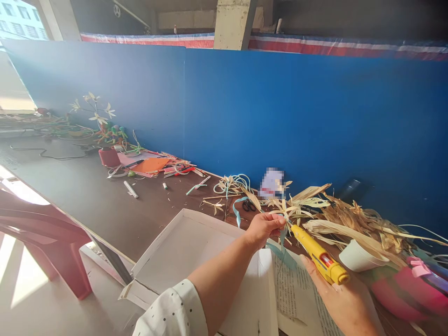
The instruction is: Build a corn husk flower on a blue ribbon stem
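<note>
My left hand [266,228] pinches a pale flower [284,211] that looks made of dried husk, with a light blue-green ribbon [285,256] hanging below it. Wrapped in my right hand [345,298] is a yellow glue gun [317,254], its nozzle pointing at the flower's base, very close to it. Whether the nozzle touches is too small to tell. Under both hands lie an open white cardboard box [185,247] and a printed sheet [297,298]. Black-handled scissors [248,205] rest just beyond my left hand.
Dried husks [350,219] pile up at the right, by a white cup [364,255] and a pink object [406,289]. Orange paper [151,165], a red thread spool [109,157] and husk flowers [94,109] stand leftward. A blue partition [280,107] backs the table; a pink chair [59,242] is left.
</note>
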The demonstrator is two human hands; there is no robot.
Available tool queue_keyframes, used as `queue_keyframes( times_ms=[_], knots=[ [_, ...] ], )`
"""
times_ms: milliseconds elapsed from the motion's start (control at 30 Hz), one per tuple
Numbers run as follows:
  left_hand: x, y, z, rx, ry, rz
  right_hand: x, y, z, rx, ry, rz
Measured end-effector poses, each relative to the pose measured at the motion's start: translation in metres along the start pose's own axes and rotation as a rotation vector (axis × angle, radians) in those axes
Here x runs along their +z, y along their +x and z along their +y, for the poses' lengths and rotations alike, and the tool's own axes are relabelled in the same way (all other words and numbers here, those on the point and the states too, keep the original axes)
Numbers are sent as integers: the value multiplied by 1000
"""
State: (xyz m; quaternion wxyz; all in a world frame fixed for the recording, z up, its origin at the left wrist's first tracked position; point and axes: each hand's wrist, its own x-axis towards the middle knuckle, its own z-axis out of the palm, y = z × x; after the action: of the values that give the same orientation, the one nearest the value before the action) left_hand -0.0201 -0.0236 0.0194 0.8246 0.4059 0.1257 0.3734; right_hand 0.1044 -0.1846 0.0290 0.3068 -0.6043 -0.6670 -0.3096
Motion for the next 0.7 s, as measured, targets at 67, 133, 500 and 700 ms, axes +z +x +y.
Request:
queue_keyframes(
  times_ms=[67, 133, 500, 700],
  knots=[
    [0, 0, 0, -4, 4, -5, -1, 1, -2, 21, -4, 16],
    [-1, 1, -1, -7, 15, -13, -2, 5, -5, 38, 0, 29],
    [-1, 1, -3, 13, 18, -11, -7, 11, -9, 32, 3, 17],
    [-1, 1, -2, 2, 25, -4, -5, 10, -7, 10, 14, 24]
  ],
)
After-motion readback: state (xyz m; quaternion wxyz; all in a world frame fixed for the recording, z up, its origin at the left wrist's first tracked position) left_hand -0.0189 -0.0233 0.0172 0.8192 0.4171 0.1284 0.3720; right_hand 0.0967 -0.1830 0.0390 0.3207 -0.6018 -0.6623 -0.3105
